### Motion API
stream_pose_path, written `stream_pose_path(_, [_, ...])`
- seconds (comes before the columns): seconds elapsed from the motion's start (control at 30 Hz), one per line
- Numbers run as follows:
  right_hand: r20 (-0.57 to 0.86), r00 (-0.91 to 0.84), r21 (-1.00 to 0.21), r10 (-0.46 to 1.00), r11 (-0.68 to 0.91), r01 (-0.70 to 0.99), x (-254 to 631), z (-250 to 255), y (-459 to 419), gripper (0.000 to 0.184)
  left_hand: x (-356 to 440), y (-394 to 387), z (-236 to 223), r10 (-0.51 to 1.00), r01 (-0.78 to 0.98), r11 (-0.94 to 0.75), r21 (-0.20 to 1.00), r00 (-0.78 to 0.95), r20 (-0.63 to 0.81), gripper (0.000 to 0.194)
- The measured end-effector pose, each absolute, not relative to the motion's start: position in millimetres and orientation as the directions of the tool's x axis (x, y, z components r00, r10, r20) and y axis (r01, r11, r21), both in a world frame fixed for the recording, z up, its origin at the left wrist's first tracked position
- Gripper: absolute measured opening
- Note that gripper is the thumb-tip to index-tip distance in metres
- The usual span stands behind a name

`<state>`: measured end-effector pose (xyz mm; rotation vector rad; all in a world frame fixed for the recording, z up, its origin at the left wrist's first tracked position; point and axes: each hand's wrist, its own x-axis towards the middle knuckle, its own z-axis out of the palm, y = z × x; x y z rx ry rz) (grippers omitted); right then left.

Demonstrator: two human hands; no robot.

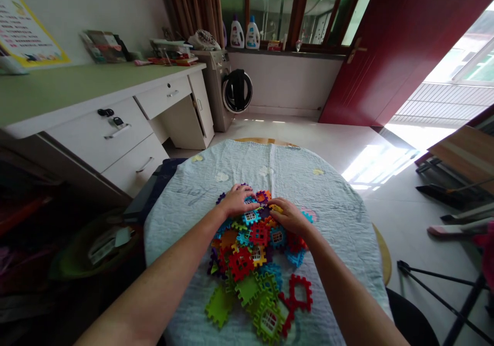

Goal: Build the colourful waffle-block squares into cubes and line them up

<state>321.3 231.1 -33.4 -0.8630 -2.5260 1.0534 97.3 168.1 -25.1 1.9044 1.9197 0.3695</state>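
A heap of colourful interlocking plastic building tiles (241,262) with notched edges lies on the cloth-covered round table. My left hand (238,201) rests at the heap's far left side, fingers apart, over a blue window tile (250,216). Opposite it, my right hand (288,215) reaches in from the right. Its thumb and fingers are spread around a yellow tile (276,208), touching the heap; a firm grip on it does not show. Between the two hands sits a purple tile (264,212). Nearer me lie green tiles (219,305) and a red frame tile (301,292).
The pale blue cloth (332,202) drapes over the table. A desk with drawers (104,130) stands at the left, a washing machine (218,89) behind it. The red door (358,63) is open at the right. Black metal legs (436,279) stand at the lower right.
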Motion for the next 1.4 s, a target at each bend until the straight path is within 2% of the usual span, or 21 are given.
stream_pose_path(0.1, [0.079,-0.771,-0.786,0.631,0.516,0.341,347,-25,219,0.027,106,145,-19,0.99,0.867,-0.031,0.497,0.094,-0.102,0.043])
stream_pose_path(0.17, [0.17,-0.689,-0.797,0.705,0.51,0.325,369,-20,215,0.027,110,123,-14,0.997,0.883,0.01,0.469,0.027,-0.072,0.054])
stream_pose_path(0.23, [0.24,-0.576,-0.794,0.782,0.499,0.347,392,-16,212,0.027,117,93,-9,0.999,0.902,0.027,0.43,-0.04,0.021,0.064])
stream_pose_path(0.3, [0.275,-0.49,-0.791,0.828,0.484,0.375,411,-15,210,0.024,129,57,-7,0.992,0.915,-0.016,0.403,-0.035,0.12,0.071])
stream_pose_path(0.37, [0.299,-0.441,-0.779,0.846,0.483,0.399,423,-20,208,0.022,148,19,-9,0.98,0.932,-0.106,0.346,0.038,0.196,0.083])
stream_pose_path(0.47, [0.309,-0.396,-0.752,0.865,0.477,0.455,422,-38,203,0.018,181,-22,-21,0.934,0.928,-0.3,0.221,0.239,0.266,0.097])
stream_pose_path(0.57, [0.298,-0.359,-0.779,0.884,0.443,0.443,409,-55,199,0.016,201,-35,-37,0.884,0.914,-0.395,0.091,0.351,0.307,0.093])
stream_pose_path(0.7, [0.224,-0.315,-0.902,0.922,0.319,0.291,401,-57,201,0.023,197,-20,-44,0.903,0.948,-0.319,0.018,0.298,0.311,0.076])
stream_pose_path(0.83, [0.177,-0.166,-0.94,0.97,0.216,0.263,420,-46,210,0.028,179,8,-42,0.928,0.982,-0.179,0.066,0.146,0.342,0.07])
stream_pose_path(0.93, [0.182,-0.122,-0.897,0.976,0.215,0.387,444,-41,209,0.03,168,24,-42,0.934,0.988,-0.105,0.112,0.059,0.353,0.068])
stream_pose_path(1.07, [0.099,-0.324,-0.775,0.941,0.277,0.568,469,-44,190,0.027,160,24,-39,0.925,0.98,-0.089,0.18,0.014,0.38,0.078])
stream_pose_path(1.17, [0.06,-0.473,-0.69,0.879,0.379,0.617,477,-51,172,0.038,152,7,-37,0.914,0.973,-0.076,0.218,-0.019,0.406,0.09])
stream_pose_path(1.27, [0.064,-0.503,-0.648,0.862,0.419,0.636,477,-58,163,0.048,140,-15,-42,0.907,0.973,0.029,0.231,-0.122,0.403,0.092])
stream_pose_path(1.33, [0.076,-0.488,-0.646,0.87,0.416,0.641,475,-62,164,0.041,133,-28,-49,0.893,0.967,0.106,0.232,-0.195,0.406,0.093])
stream_pose_path(1.4, [0.098,-0.457,-0.647,0.884,0.405,0.646,472,-66,168,0.035,131,-40,-56,0.901,0.967,0.114,0.23,-0.198,0.386,0.1])
